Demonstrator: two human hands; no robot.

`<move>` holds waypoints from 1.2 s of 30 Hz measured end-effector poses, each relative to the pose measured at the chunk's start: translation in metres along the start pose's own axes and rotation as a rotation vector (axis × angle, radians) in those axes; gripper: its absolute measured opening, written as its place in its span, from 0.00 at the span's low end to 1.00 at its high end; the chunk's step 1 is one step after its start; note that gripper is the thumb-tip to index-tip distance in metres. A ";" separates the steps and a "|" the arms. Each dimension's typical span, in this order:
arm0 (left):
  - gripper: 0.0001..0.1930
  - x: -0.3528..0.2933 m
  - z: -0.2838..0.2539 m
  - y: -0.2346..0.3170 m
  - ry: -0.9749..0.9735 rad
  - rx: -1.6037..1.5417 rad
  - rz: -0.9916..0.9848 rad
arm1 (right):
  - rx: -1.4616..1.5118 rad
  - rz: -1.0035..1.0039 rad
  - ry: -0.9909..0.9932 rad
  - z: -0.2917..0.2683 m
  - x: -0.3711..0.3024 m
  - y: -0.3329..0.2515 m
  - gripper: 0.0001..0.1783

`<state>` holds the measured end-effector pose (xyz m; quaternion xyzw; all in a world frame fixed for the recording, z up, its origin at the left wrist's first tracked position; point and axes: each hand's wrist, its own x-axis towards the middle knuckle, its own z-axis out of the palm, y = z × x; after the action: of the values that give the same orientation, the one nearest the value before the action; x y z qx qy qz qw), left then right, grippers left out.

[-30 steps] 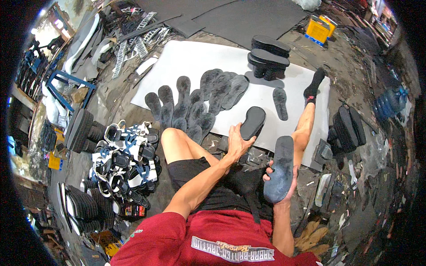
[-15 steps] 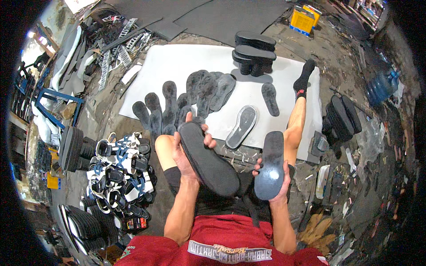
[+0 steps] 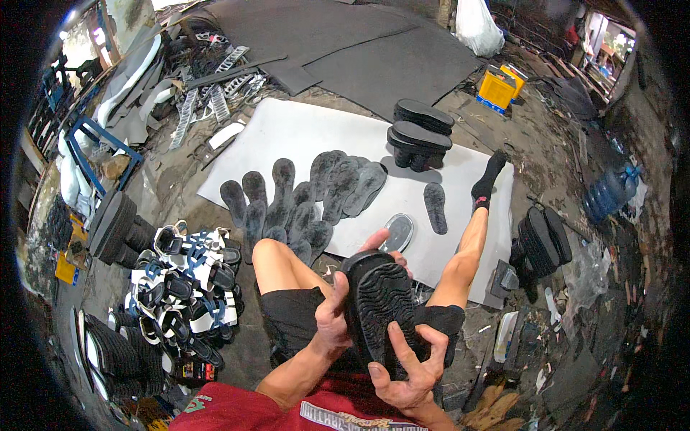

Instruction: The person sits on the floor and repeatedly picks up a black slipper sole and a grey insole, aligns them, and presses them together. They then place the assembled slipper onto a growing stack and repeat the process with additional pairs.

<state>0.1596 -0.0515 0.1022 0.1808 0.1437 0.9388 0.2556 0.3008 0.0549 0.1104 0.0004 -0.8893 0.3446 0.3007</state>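
Observation:
A black shoe sole (image 3: 381, 305) is held up in front of my lap with its wavy tread facing me. My left hand (image 3: 334, 320) is closed around its left side and far end, some fingers showing beyond the far edge. My right hand (image 3: 417, 366) is at the near right side, fingers spread and bent, with a fingertip touching the tread. Whether the smooth insole lies behind the sole is hidden. Just beyond, a grey sole with a pale rim (image 3: 399, 233) lies partly covered by my left fingers.
Several dark insoles (image 3: 284, 183) lie on a white sheet (image 3: 266, 129), with stacked black soles (image 3: 420, 136) at its far edge. Sandals (image 3: 187, 287) are heaped at left, beside more soles (image 3: 118, 230). Other soles (image 3: 539, 244) and a blue water jug (image 3: 611, 194) are at right.
Both hands have come together near my lap. The sole in my left hand now shows its tread. The smooth insole has left my right hand's visible grip. The view has tilted upward.

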 end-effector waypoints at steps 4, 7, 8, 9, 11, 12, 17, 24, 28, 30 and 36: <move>0.52 -0.003 0.002 -0.001 -0.027 0.067 -0.053 | -0.028 0.015 -0.030 0.007 -0.004 0.006 0.37; 0.55 -0.005 0.003 -0.002 -0.003 0.094 -0.071 | -0.014 0.018 -0.011 0.011 -0.007 0.008 0.37; 0.55 -0.006 0.002 -0.002 0.011 0.093 -0.077 | -0.014 0.021 -0.014 0.011 -0.008 0.008 0.37; 0.56 -0.006 0.002 -0.002 0.025 0.092 -0.083 | -0.013 0.023 -0.016 0.012 -0.007 0.008 0.36; 0.56 -0.005 0.006 -0.004 0.086 0.141 -0.071 | -0.011 0.024 -0.018 0.012 -0.005 0.010 0.36; 0.57 -0.004 0.007 -0.004 0.116 0.167 -0.067 | -0.010 0.025 -0.017 0.013 -0.005 0.010 0.36; 0.58 -0.005 0.008 -0.004 0.137 0.174 -0.082 | 0.011 0.042 -0.028 0.015 -0.004 0.010 0.36; 0.44 -0.005 -0.007 -0.003 -0.008 0.057 -0.075 | 0.078 0.065 -0.067 0.011 0.006 0.009 0.35; 0.26 0.001 -0.003 0.004 0.129 0.277 -0.168 | 0.106 0.127 -0.136 0.015 0.007 0.014 0.39; 0.26 0.001 -0.009 0.004 0.168 0.248 -0.148 | 0.134 0.153 -0.228 0.013 0.010 0.016 0.42; 0.32 0.008 -0.025 0.017 0.230 0.116 0.106 | 0.600 0.714 -0.219 -0.001 0.011 0.041 0.43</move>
<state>0.1351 -0.0653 0.0878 0.0936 0.2164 0.9557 0.1764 0.2840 0.0890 0.0912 -0.1819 -0.7216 0.6657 0.0550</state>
